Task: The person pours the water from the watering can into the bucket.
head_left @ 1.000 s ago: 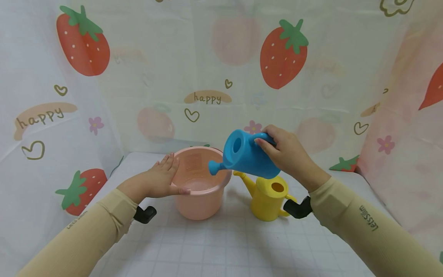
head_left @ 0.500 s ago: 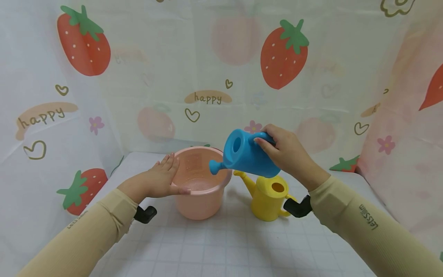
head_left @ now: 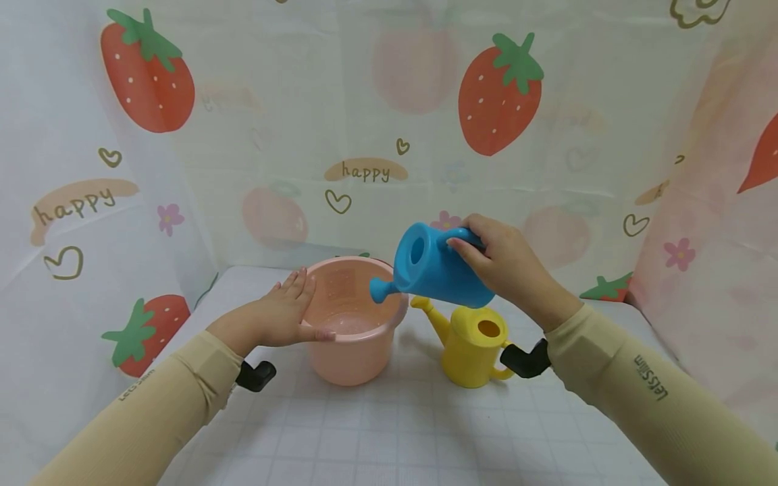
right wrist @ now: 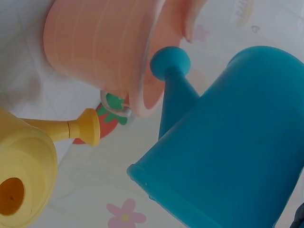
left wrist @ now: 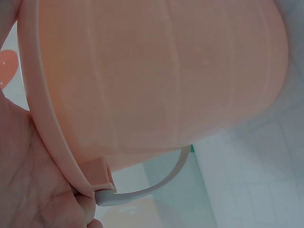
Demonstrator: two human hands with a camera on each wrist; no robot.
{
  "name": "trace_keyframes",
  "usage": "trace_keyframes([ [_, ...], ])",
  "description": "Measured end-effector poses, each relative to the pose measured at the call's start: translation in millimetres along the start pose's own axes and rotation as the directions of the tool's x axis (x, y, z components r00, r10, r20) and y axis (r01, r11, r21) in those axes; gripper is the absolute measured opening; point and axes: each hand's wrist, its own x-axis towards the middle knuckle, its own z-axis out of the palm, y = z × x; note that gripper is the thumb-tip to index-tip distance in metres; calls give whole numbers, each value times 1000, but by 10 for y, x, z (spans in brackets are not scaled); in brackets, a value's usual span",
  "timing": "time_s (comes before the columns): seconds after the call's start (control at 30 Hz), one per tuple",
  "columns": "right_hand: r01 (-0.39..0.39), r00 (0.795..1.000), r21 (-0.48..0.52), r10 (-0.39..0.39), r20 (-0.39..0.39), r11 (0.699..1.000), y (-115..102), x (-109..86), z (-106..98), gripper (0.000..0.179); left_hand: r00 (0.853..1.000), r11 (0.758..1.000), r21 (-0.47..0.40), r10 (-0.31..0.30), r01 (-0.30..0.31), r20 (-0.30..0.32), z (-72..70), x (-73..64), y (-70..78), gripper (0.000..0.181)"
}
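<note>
My right hand [head_left: 504,256] grips the top handle of a blue watering can [head_left: 446,270]. The can is tilted left, its spout head over the right side of a pink bucket [head_left: 349,361]. Glints show on the bucket's inside. My left hand [head_left: 276,314] rests on the bucket's left rim, fingers straight and thumb along the front; in the left wrist view the palm lies against the rim [left wrist: 47,109]. Below the blue can a yellow watering can [head_left: 471,354] stands upright on the table. In the right wrist view the blue spout head [right wrist: 170,62] overlaps the bucket's mouth.
A white, grid-patterned table [head_left: 377,439] bears the bucket and yellow can. Curtain-like sheets with strawberry prints [head_left: 500,98] stand behind and at both sides. The bucket's grey carrying handle [left wrist: 142,190] hangs at its far side.
My right hand has risen slightly with the blue watering can, which stays tilted over the bucket. The left hand, bucket and yellow can stay where they were.
</note>
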Motion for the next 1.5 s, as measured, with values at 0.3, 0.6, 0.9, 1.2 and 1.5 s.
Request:
trace_keyframes([
  [0.3, 1, 1000, -23, -1, 14, 1000, -20, 12, -12, 34, 1000, 1000, -6, -6, 6, 19, -23, -15, 18, 121],
  [0.6, 6, 999, -42, -4, 37, 999, -44, 48, -6, 37, 1000, 1000, -3, -2, 2, 14, -20, -13, 11, 121],
  [0.9, 63, 997, -49, -60, 53, 997, -81, 95, 9, 34, 1000, 1000, -2, -7, 7, 9, 5, 5, -12, 122],
  [1.2, 126, 991, -73, -122, 55, 989, -128, 138, 20, 32, 1000, 1000, 0, -2, 2, 4, 21, 21, -33, 122],
  [1.5, 148, 987, -85, -141, 79, 985, -145, 185, 31, 29, 1000, 1000, 0, 6, -6, 1, 13, 23, -28, 122],
])
